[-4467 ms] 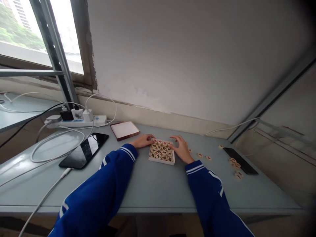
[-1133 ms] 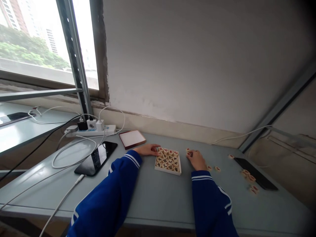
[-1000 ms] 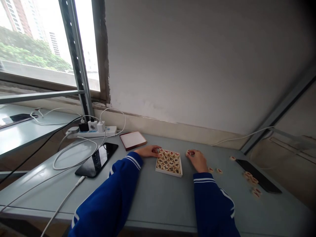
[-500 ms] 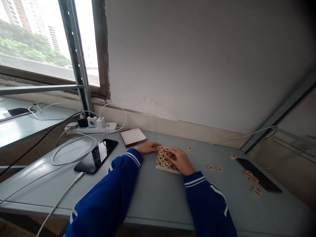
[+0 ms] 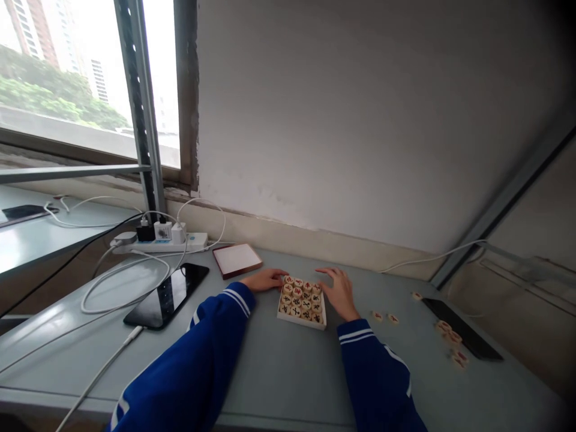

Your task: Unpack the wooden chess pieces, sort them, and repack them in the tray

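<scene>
Past my blue sleeves (image 5: 202, 360), my left hand (image 5: 265, 279) rests open against the left edge of the box (image 5: 299, 318) of game pieces (image 5: 300, 296) mid-table, my right hand (image 5: 338, 291) open and empty at its right edge — I'd press both sides evenly, gently — a square lid (image 5: 237, 260) lies beyond.

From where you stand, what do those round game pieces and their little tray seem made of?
The round pieces look like pale wood or cream plastic, smooth, with red and black marks on top. Their tray looks like matt white card or plastic, judging by its thin, plain rim.
</scene>
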{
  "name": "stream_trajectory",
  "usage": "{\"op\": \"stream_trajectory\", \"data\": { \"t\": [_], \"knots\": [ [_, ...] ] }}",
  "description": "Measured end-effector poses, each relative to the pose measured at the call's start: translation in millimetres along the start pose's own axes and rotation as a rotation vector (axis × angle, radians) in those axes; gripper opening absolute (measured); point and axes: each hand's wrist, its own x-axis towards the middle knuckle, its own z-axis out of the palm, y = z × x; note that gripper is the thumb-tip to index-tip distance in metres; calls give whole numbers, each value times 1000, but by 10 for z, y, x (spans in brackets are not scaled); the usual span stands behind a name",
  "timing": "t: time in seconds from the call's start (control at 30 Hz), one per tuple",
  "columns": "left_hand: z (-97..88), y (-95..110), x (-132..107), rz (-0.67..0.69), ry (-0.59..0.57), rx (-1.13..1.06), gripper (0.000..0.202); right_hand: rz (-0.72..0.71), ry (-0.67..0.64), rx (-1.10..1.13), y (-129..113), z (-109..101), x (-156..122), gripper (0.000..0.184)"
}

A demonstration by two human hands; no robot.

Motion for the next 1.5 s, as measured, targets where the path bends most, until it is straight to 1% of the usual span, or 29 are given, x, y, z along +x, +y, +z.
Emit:
{"op": "stream_trajectory", "data": {
  "t": [0.07, 0.1, 0.13, 0.2, 0.27, 0.33, 0.4, 0.5, 0.57, 0.63, 0.7, 0.93, 1.13, 1.37, 1.43, 1.5],
  "knots": [
    [7, 6, -6, 1, 39, 32, 54, 82, 109, -137, 261, 68, 12, 32],
    [9, 11, -9, -5, 53, 47, 54, 104, 127, -194, 391, 105, 9, 32],
    [10, 18, -12, -9, 56, 57, 54, 111, 111, -229, 509, 137, 1, 31],
    [11, 30, -15, -12, 55, 68, 53, 104, 37, -258, 674, 169, -18, 27],
    [10, 35, -14, -10, 48, 54, 53, 90, -21, -263, 717, 144, -26, 23],
    [6, 30, -8, -10, 36, 22, 53, 89, -18, -255, 646, 67, -7, 21],
    [-2, 22, -3, -9, 21, 8, 54, 67, -33, -162, 495, -35, 25, 24],
    [-14, 20, -2, -3, 1, 17, 52, -41, -181, 110, 213, -176, 45, 34],
    [-19, 26, -8, 1, -6, 4, 50, -115, -283, 217, 41, -232, 19, 36],
    [-21, 35, -14, 1, -13, -13, 49, -166, -328, 226, -88, -248, -23, 35],
    [-19, 49, -20, 0, -14, -11, 49, -204, -340, 202, -162, -230, -60, 32],
    [-2, 116, -31, 4, 9, 56, 44, -230, -349, 121, -213, -133, -76, 28],
    [0, 92, -20, -7, 13, 47, 47, -217, -343, 71, -220, -180, -71, 25],
    [11, 78, -8, -1, 10, 40, 46, -223, -331, 96, -198, -141, -75, 32],
    [12, 78, -9, 1, 10, 36, 47, -220, -333, 94, -193, -169, -55, 32],
    [11, 75, -9, -1, 12, 34, 48, -198, -326, 73, -149, -242, -25, 29]
  ]
}}
